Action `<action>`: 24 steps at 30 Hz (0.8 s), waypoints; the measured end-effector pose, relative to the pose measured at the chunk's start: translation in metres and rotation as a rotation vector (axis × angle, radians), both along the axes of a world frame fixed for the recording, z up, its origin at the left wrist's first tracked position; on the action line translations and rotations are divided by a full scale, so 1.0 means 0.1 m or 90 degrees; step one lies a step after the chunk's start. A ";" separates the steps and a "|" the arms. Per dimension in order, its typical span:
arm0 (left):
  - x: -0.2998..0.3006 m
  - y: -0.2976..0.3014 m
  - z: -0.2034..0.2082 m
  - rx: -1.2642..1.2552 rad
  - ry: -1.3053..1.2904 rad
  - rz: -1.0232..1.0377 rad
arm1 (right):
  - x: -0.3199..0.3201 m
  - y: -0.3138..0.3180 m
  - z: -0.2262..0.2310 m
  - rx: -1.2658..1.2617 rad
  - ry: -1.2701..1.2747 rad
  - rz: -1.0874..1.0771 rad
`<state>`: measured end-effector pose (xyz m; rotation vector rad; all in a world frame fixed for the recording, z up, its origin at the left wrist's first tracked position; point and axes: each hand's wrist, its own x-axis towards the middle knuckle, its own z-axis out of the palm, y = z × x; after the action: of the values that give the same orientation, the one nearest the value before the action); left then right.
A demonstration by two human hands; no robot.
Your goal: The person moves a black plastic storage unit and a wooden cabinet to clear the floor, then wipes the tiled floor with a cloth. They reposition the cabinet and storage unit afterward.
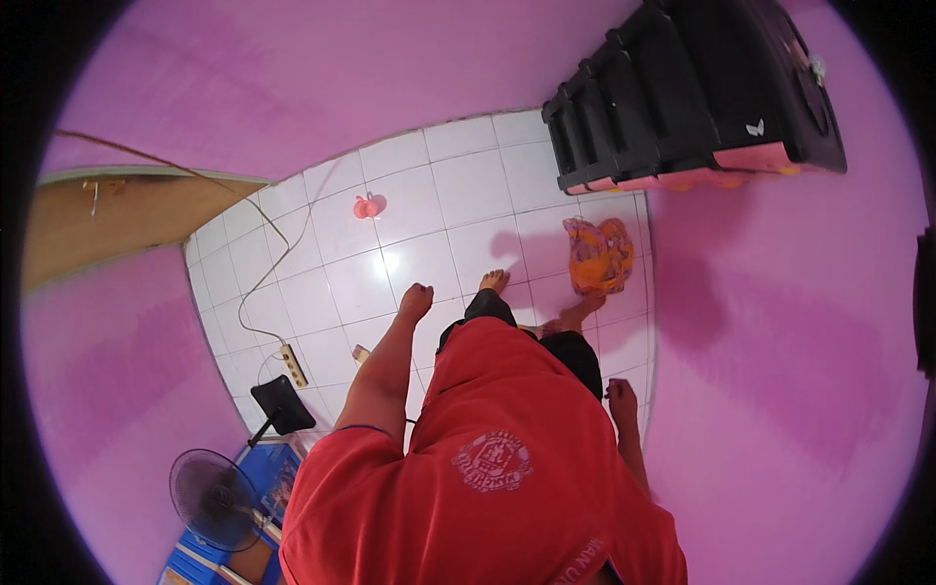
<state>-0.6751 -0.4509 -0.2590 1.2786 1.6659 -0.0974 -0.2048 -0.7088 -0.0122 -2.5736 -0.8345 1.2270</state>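
Note:
My left hand hangs over the tiled floor, to the left of my body. Its fingers are curled into a loose fist and nothing shows in it. On the other side, my right hand hangs low near the right wall, fingers loosely bent and a little apart, with no object visible in it. An orange patterned plastic bag lies on the floor just ahead of my right foot. Farther off, a small pink object sits on the white tiles; its kind is unclear.
A large black ribbed cabinet or container stands at the far right. A power strip with a long cord lies on the left. Near it are a black flat object on a stalk, a fan and blue boxes.

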 end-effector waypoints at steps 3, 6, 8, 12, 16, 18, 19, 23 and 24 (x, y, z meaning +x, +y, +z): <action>-0.17 -0.11 -0.08 -0.014 0.039 0.039 | 0.05 -0.14 -0.14 -0.036 -0.021 0.113; -0.20 -0.27 -0.02 -0.049 -0.036 0.274 | 0.25 -0.14 -0.32 -0.107 0.007 0.234; -0.21 -0.37 0.06 -0.002 -0.055 0.206 | 0.38 -0.09 -0.37 -0.014 0.057 0.215; -0.07 -0.57 0.15 -0.099 -0.003 0.258 | 0.81 0.47 -0.34 -0.003 0.072 0.182; 0.08 -0.75 0.16 -0.073 -0.018 0.314 | 0.92 1.28 -0.25 0.000 0.070 0.175; 0.15 -0.82 0.15 -0.066 -0.023 0.333 | 0.93 1.63 -0.19 0.004 0.080 0.207; 0.17 -0.84 0.16 -0.057 -0.004 0.324 | 0.91 1.77 -0.20 0.005 0.085 0.228; 0.31 -0.86 0.34 -0.030 0.014 0.415 | 0.98 2.25 -0.33 0.012 0.128 0.325; 0.36 -0.88 0.43 -0.034 0.008 0.454 | 1.01 2.36 -0.38 0.001 0.119 0.347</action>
<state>-0.6390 -0.5386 -0.2159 0.5854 2.0184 0.2776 -0.1036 -0.4732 -0.0501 -2.2476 -1.5504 1.5641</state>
